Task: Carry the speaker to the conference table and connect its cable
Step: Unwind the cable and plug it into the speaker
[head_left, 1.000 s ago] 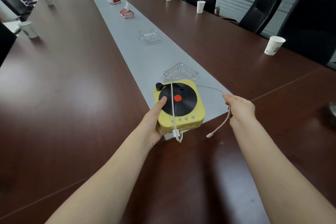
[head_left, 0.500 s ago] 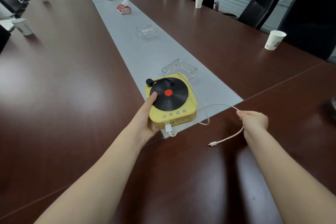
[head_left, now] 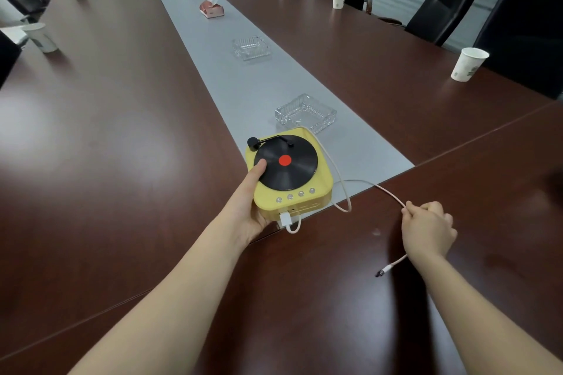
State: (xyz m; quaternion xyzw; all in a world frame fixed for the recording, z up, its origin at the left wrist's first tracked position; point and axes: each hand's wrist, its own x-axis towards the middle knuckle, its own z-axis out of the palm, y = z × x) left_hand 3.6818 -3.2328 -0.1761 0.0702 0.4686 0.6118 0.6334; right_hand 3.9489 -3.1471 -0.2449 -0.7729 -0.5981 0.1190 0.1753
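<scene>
The dark wooden conference table [head_left: 122, 131] fills the view, with a grey runner [head_left: 243, 82] down its middle. The yellow turntable-style speaker [head_left: 320, 186] sits at the runner's near end, apparently set down, just in front of a glass ashtray [head_left: 306, 114]. The left hand [head_left: 249, 204] grasps the speaker's left side, thumb on the black disc. The right hand [head_left: 426, 228], well to the right over bare wood, is clenched round the pale cable [head_left: 387, 192]. The cable runs from a white plug [head_left: 285, 218] in the speaker's front face, loops behind the far edge and comes back in a slack bend. Its free connector [head_left: 382, 271] dangles below the right fist; whether it touches the wood I cannot tell. The likely risk is a pull to the right: it could take up the slack, snag the cable on the speaker's far corner or the ashtray, and either unseat the white plug or drag the speaker.
</scene>
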